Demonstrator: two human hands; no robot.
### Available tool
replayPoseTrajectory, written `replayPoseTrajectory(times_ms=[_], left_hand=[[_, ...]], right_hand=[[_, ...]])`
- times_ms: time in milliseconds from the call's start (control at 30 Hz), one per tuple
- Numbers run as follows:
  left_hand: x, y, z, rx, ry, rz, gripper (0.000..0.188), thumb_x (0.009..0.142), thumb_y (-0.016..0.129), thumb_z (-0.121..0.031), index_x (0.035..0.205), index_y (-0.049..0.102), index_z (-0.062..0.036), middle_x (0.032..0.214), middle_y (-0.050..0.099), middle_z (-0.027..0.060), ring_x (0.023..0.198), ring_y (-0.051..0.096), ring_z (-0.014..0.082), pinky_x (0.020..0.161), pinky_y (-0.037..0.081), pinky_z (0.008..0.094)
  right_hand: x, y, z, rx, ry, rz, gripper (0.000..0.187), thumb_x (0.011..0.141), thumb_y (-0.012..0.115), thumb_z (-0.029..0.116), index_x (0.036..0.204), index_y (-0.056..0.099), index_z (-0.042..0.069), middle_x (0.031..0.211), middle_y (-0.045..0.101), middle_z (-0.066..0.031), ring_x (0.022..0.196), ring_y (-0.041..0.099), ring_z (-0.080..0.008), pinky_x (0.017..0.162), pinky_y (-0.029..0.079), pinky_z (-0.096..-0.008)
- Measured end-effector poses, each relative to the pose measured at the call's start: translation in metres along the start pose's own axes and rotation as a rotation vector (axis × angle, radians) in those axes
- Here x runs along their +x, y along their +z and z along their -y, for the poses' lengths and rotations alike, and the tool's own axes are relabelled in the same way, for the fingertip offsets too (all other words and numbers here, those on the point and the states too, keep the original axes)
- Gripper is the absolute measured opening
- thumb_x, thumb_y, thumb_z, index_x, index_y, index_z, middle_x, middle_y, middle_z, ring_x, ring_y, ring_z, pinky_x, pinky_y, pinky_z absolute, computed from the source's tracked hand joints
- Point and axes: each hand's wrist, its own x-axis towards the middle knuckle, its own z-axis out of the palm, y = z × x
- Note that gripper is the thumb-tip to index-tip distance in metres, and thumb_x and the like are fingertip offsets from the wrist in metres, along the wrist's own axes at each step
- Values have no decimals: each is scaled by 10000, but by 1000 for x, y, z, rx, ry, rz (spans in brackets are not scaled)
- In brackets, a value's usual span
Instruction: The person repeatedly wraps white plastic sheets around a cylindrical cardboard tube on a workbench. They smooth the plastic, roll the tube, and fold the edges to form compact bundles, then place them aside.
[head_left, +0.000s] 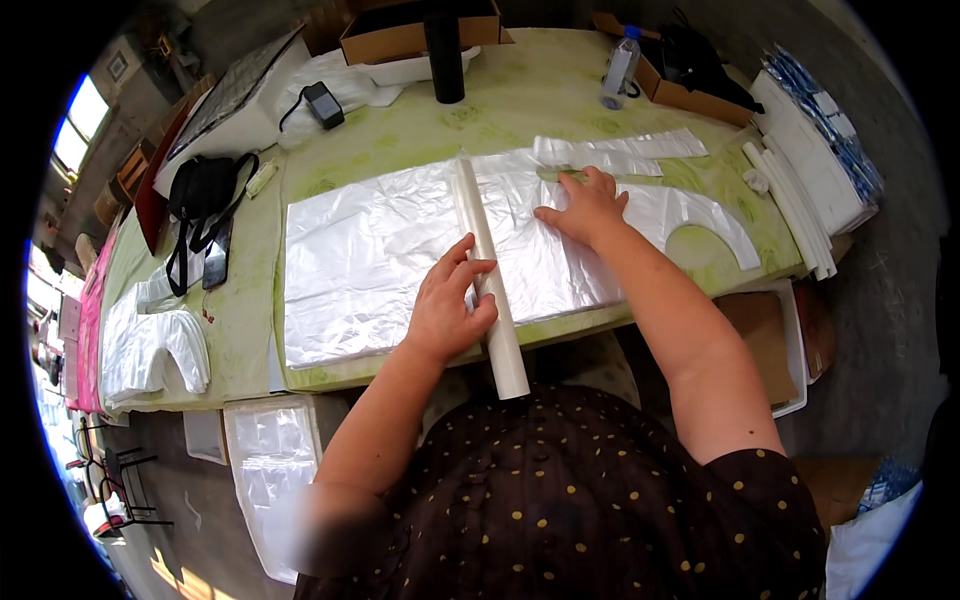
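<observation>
Shiny, thin plastic sheets [350, 265] lie flat on a green patterned surface [510, 105]. A long pale tube [503, 345] lies across them, its near end jutting past the edge toward the person. The left hand [443, 310] is half open, fingers loosely curved at the tube, not wrapped around it. The right hand [588, 212] is spread over the plastic; whether it pinches a layer, I cannot tell. Good handling probably calls for light, even pressure, the tube kept straight and the plastic smooth beneath. A blue-capped bottle [620, 70] seems to carry a label, too small to read
</observation>
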Motion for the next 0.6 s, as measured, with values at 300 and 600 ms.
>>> replayPoseTrajectory(times_ms=[300,600], left_hand=[[0,2,0,15,17,-27,394,777,649,-150,1166,693,-108,1505,496,184,1252,576,367,1076,453,452],[0,-1,-4,35,35,-20,387,803,628,-128,1184,676,-83,1515,488,184,1243,590,372,1059,483,427]], right_hand=[[10,12,0,11,7,-199,766,910,630,581,1564,425,240,1712,77,-120,1568,23,-400,1223,75,-647],[29,17,-3,64,21,-293,902,927,639,518,1617,237,97,1706,105,-97,1561,77,-387,1213,142,-651]])
